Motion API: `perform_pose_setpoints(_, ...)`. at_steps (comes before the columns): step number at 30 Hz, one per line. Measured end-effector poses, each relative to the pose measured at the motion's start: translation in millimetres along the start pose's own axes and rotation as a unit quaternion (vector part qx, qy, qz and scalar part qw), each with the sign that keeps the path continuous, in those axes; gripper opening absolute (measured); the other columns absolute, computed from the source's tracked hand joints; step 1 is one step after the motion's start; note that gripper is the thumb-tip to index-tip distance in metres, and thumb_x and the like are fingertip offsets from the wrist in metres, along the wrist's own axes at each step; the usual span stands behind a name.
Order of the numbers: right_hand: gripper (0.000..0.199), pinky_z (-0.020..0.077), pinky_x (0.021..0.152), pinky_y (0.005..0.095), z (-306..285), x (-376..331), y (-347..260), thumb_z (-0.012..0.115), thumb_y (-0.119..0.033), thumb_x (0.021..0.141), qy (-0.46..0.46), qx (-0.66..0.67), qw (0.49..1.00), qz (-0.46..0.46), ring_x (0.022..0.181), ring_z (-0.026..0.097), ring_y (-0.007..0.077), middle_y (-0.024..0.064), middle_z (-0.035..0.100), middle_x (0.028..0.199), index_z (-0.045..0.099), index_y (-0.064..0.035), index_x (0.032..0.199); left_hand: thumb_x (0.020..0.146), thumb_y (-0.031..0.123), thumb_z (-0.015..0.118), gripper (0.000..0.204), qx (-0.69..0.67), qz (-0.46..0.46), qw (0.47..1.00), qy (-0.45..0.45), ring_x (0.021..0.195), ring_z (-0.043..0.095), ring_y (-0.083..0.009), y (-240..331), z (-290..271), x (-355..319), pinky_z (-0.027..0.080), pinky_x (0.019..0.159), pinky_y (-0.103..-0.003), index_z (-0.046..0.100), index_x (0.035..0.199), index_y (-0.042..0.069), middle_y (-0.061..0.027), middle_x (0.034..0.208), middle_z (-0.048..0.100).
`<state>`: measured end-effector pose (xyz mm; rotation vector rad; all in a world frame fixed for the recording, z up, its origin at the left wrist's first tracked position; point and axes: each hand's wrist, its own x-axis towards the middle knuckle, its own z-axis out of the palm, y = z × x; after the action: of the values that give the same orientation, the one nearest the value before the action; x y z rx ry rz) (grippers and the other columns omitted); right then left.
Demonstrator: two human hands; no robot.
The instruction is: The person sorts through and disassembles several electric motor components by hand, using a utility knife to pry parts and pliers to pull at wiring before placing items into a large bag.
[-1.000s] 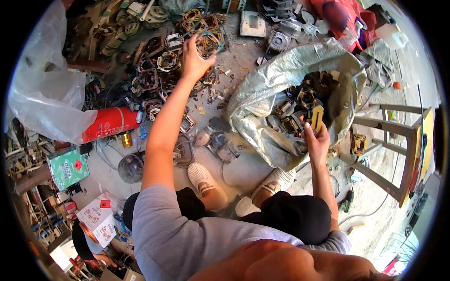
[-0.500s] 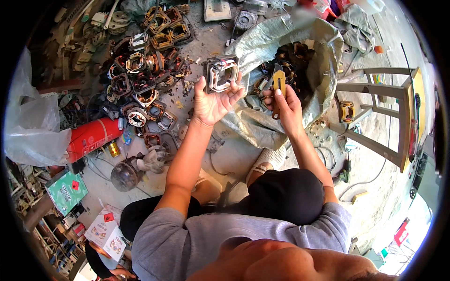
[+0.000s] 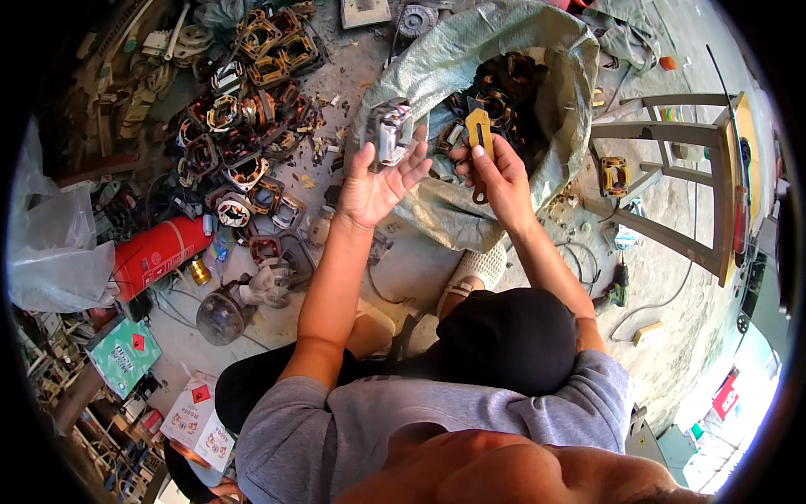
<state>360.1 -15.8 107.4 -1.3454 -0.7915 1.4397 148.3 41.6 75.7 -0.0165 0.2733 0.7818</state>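
My left hand (image 3: 380, 186) is palm up at the sack's near left side, thumb and fingers loosely apart around a small squarish motor stator (image 3: 391, 134). The stator rests at the fingertips, tilted side-on and slightly blurred; its contact with the fingers is partly hidden. My right hand (image 3: 502, 181) grips a yellow utility knife (image 3: 479, 134), its head pointing up and away from me. Whether its blade is out, I cannot tell. Just beyond both hands stands an open woven sack (image 3: 554, 42) with several dark stators (image 3: 495, 107) inside.
At the left lies a heap of stators (image 3: 239, 139), with a red cylinder (image 3: 164, 252) nearer. Right of the sack is a wooden stool (image 3: 672, 133) with a stator (image 3: 614, 176) by its legs. A green power drill (image 3: 618, 287) and cable lie on the floor.
The stator in my left hand has turned from showing its open middle to nearly side-on. The knife in my right hand has tipped a little to the left. The whole view has shifted slightly.
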Motion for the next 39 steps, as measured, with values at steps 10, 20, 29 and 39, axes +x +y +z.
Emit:
perform_pose_setpoints(10,0.039,0.0361,0.046,0.0187,5.8,6.4,-16.5,0.077,-0.021,0.084,-0.007,0.002,1.000,-0.001,0.055,0.045,0.0002,-0.0069,0.056,0.074,0.061,-0.0046,0.116,0.075,-0.002,0.072,0.083,0.298,0.097,0.944,0.101,0.118,0.053,-0.0192,-18.8,28.6,-7.3,0.049,0.095,-0.035,0.029,0.144,0.016,-0.0043,0.131,0.049)
perform_pose_setpoints(20,0.024,0.0416,0.052,0.0189,13.8,11.8,1.0,0.067,-0.019,0.092,0.007,0.028,0.999,-0.029,0.060,0.050,0.0016,-0.0035,0.061,0.080,0.058,-0.0025,0.107,0.089,0.012,0.064,0.041,0.042,0.049,0.989,0.135,0.097,0.066,-0.0180,-24.5,-2.7,5.3,0.061,0.084,-0.029,0.051,0.127,0.001,-0.0096,0.112,0.064)
perform_pose_setpoints(29,0.022,0.0417,0.051,0.0183,27.6,15.3,-5.3,0.067,-0.017,0.091,0.025,0.084,0.996,-0.012,0.061,0.052,0.0031,-0.0017,0.059,0.079,0.057,-0.0027,0.103,0.090,0.031,0.060,0.052,-0.020,0.031,0.992,0.123,0.086,0.063,-0.0205,-39.5,-3.6,5.2,0.056,0.091,-0.040,0.047,0.129,-0.002,-0.0168,0.120,0.058)
perform_pose_setpoints(39,0.025,0.0487,0.066,0.0214,32.8,11.2,21.5,0.079,-0.014,0.076,0.062,-0.052,0.987,-0.136,0.073,0.056,0.0024,0.0016,0.067,0.080,0.067,0.0008,0.092,0.089,0.040,0.060,0.045,-0.038,0.108,0.977,0.179,0.084,0.066,-0.0159,-49.5,9.7,10.6,0.058,0.080,-0.030,0.059,0.114,0.002,-0.0096,0.103,0.066)
